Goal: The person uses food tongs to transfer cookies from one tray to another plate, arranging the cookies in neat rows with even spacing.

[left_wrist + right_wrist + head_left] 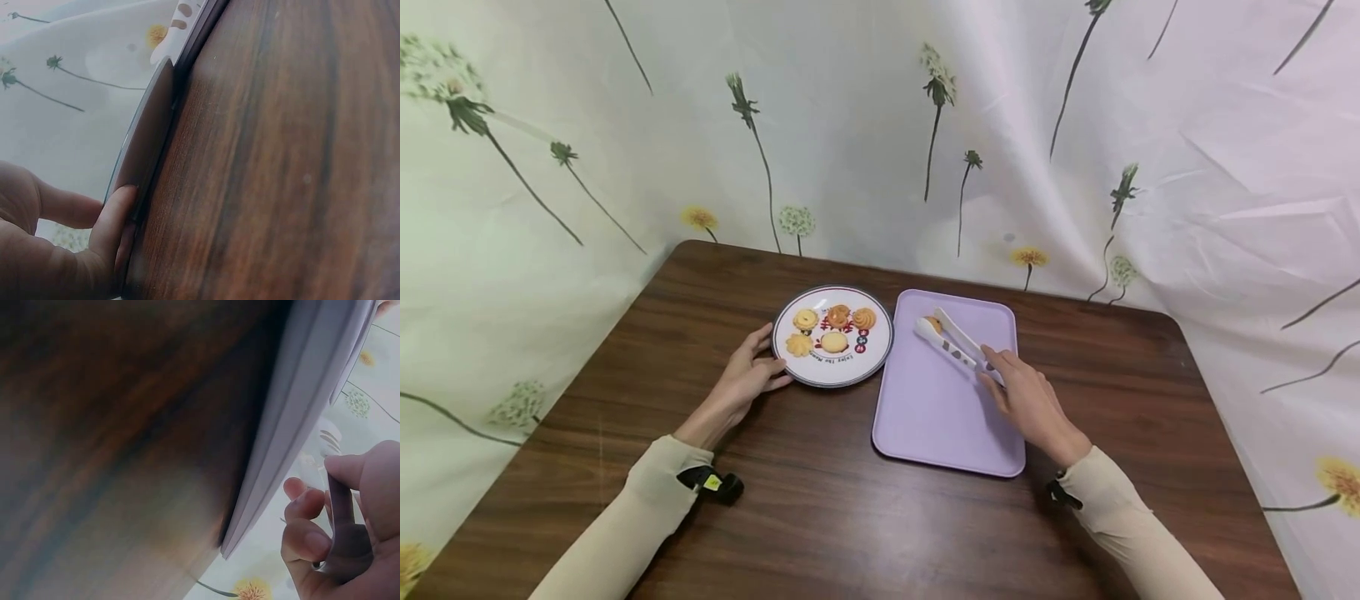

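Observation:
My left hand [747,375] pinches the left rim of a round white plate [881,333] with a dark edge line and red print. Several golden cookies [833,342] of different shapes lie on it. In the left wrist view, the plate's underside [147,131] shows between the digits of that hand [44,256]. My right hand [1036,404] holds white tongs [957,352] with brown spots. Between the tong tips is a small golden cookie [933,323], partly hidden, over the upper part of a lilac tray [925,417]. Fingers and thumb wrap the tongs' handle [340,506] in the right wrist view.
Plate and tray stand side by side on a dark brown wooden table [820,500]. A pale cloth [850,125] printed with dandelions hangs behind and around the table. Each wrist wears a black strap, the left with a small device [718,485].

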{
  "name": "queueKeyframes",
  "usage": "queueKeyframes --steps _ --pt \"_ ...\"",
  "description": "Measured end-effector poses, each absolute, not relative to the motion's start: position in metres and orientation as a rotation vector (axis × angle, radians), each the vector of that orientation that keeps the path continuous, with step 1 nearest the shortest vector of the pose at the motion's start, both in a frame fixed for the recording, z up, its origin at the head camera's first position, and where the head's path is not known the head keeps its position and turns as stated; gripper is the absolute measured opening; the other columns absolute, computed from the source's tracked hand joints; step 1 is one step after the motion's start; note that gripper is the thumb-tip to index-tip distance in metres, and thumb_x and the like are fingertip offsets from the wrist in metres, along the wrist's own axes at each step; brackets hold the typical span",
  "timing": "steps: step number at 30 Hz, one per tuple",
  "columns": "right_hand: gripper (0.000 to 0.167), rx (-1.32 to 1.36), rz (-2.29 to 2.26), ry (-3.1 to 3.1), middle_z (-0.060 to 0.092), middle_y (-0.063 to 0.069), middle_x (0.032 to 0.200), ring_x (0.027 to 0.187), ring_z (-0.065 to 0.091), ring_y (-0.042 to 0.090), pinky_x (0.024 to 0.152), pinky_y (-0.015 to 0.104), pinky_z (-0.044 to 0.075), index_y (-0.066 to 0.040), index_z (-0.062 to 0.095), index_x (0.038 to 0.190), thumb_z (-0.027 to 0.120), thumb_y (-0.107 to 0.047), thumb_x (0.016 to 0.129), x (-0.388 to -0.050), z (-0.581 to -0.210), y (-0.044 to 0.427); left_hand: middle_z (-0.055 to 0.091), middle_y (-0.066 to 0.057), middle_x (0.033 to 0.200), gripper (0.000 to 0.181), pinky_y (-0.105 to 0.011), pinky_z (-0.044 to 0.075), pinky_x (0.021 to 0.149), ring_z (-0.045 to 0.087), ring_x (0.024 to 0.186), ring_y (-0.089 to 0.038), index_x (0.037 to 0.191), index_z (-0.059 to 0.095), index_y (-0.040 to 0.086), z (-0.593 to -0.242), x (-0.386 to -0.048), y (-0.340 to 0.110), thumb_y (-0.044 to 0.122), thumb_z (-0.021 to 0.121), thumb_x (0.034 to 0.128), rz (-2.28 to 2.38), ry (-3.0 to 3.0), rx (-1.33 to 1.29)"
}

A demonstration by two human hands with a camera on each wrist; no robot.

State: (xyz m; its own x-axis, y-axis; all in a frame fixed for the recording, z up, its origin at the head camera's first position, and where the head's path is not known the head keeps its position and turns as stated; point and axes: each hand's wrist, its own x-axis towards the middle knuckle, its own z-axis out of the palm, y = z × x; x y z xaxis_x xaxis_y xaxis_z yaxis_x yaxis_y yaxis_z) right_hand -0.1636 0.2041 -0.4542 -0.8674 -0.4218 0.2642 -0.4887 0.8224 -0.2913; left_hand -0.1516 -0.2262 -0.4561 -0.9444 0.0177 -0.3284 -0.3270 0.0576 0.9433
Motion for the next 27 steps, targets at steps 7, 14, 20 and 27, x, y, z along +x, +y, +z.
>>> queueKeyframes --steps 7,14,20,27 --pt "0.044 0.711 0.506 -2.797 0.071 0.006 0.107 0.073 0.060 0.021 0.048 0.036 0.051 -0.007 0.061 0.145 0.067 -0.021 0.103 -0.160 -0.454 0.207 0.007 -0.023 0.173 0.079 -0.020 0.063 0.098 0.038 0.149 -0.040 0.169 -0.004 0.016 -0.453 -0.153 -0.226 -0.002 0.042 0.1077 1.969 2.082 -0.312" --pt "0.044 0.716 0.497 -2.780 0.070 0.004 0.106 0.068 0.058 0.019 0.045 0.032 0.047 -0.008 0.061 0.145 0.067 -0.020 0.103 -0.155 -0.457 0.209 0.006 -0.022 0.173 0.079 -0.021 0.063 0.099 0.037 0.150 -0.040 0.169 -0.004 0.017 -0.454 -0.153 -0.225 -0.002 0.042 0.1080 1.961 2.077 -0.327" --pt "0.044 0.730 0.501 -2.756 0.071 0.005 0.107 0.069 0.061 0.020 0.047 0.035 0.050 -0.007 0.062 0.144 0.068 -0.019 0.102 -0.151 -0.457 0.211 0.005 -0.022 0.174 0.079 -0.021 0.063 0.099 0.036 0.151 -0.041 0.169 -0.005 0.017 -0.454 -0.152 -0.226 -0.001 0.042 0.1082 1.952 2.081 -0.333" --pt "0.044 0.728 0.509 -2.744 0.072 0.005 0.106 0.071 0.063 0.022 0.049 0.039 0.052 -0.007 0.062 0.144 0.069 -0.018 0.101 -0.148 -0.456 0.213 0.006 -0.023 0.173 0.079 -0.019 0.063 0.097 0.038 0.149 -0.040 0.169 -0.004 0.016 -0.454 -0.153 -0.225 -0.001 0.042 0.1081 1.965 2.081 -0.320"
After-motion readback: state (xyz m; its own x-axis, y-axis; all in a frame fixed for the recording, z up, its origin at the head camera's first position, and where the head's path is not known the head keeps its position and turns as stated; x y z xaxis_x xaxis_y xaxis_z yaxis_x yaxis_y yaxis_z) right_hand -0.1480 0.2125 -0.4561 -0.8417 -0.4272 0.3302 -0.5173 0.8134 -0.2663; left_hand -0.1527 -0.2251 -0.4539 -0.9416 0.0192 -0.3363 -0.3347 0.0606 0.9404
